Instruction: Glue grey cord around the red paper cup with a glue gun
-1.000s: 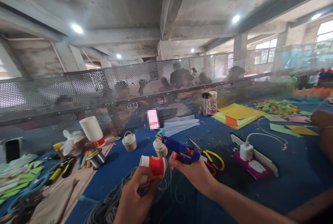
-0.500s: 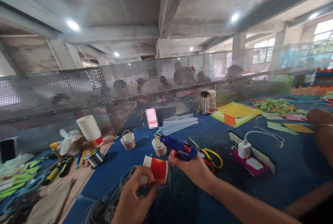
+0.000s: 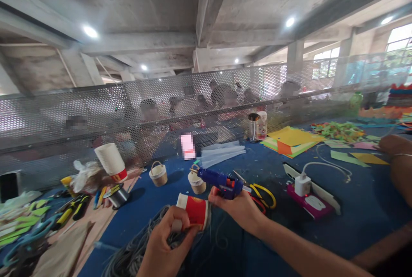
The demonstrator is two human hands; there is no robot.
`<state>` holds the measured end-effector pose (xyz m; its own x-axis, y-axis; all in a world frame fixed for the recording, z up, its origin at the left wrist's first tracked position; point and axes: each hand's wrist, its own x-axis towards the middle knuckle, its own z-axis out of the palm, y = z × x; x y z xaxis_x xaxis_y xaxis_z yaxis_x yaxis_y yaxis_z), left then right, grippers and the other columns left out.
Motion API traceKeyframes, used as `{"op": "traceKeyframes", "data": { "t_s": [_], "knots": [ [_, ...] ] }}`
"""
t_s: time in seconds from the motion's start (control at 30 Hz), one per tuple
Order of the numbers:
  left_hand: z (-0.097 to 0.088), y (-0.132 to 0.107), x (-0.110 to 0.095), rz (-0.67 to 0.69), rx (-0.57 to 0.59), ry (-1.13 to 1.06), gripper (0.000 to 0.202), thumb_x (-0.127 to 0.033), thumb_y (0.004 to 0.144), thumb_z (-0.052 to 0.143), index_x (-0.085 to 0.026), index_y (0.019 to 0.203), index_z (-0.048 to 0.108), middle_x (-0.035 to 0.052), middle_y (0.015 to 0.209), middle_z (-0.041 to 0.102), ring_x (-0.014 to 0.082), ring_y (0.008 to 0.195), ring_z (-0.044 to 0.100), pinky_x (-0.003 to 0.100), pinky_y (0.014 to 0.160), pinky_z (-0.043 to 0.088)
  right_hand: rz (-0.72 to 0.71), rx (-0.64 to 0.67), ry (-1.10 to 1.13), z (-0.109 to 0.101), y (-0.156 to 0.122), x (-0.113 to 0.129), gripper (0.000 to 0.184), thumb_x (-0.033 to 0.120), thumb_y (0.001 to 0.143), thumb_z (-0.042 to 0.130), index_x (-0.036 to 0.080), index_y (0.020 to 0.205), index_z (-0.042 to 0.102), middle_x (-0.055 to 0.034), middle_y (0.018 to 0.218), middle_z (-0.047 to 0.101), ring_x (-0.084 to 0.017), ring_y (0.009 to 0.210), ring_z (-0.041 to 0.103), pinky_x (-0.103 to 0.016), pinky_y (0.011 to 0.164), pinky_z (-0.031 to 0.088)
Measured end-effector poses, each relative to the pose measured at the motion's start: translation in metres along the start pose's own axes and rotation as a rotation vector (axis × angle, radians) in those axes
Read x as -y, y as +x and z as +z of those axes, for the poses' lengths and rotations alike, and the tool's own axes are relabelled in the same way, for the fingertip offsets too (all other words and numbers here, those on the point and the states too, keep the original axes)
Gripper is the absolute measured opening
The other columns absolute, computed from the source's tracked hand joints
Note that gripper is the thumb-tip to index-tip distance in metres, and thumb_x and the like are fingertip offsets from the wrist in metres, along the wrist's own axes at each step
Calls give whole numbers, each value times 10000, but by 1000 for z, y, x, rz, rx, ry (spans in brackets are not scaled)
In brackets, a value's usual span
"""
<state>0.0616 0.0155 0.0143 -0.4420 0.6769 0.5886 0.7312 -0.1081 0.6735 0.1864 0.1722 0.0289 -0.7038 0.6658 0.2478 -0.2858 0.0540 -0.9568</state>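
Left hand: clamped on red cup between thumb and fingers, holding it tipped above blue table. Right hand: wrapped around glue gun, just beyond cup and to its right, with nozzle pointing left, clear of cup. Cord in a coil left of cup.

Progress, judged: early on this cup; no wrap, handle or glue visible on it. Apparently finished: two small baskets with handles, near basket just beyond cup, far basket beyond and left of it. Remaining steps: not readable from this view.

Hard to make out: part of cup under left fingers; which end is its mouth, uncertain. Trigger hidden by right hand. Near basket's handle partly behind nozzle. Thin strand right of cup, too faint to trace. Co-worker's arm, far right of cup, cut off.
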Motion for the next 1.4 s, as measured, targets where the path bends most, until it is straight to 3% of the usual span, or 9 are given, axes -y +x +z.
{"op": "traceKeyframes", "data": {
  "t_s": [0.37,0.93,1.4],
  "knots": [
    [0,-2,-3,-42,-40,-13,209,-259,806,687,-224,718,501,-72,649,515,96,553,500,177,555,405,-39,70,-4,-5,5,-16,168,307,752,760,179,746,651,30,711,595,-139,690,522,-274,706,436],
    [0,-3,-3,-23,-53,-16,218,-276,800,691,-228,702,502,-74,633,507,95,532,473,184,539,397,-20,86,2,-6,6,-14,212,342,723,789,180,717,652,35,669,598,-133,649,521,-266,665,448],
    [-4,-7,13,326,9,183,142,-156,830,669,-255,834,568,-39,715,667,120,591,654,177,587,524,84,122,146,-9,7,-13,251,320,649,862,166,713,674,53,626,591,-106,592,516,-246,641,439]
  ]
}}
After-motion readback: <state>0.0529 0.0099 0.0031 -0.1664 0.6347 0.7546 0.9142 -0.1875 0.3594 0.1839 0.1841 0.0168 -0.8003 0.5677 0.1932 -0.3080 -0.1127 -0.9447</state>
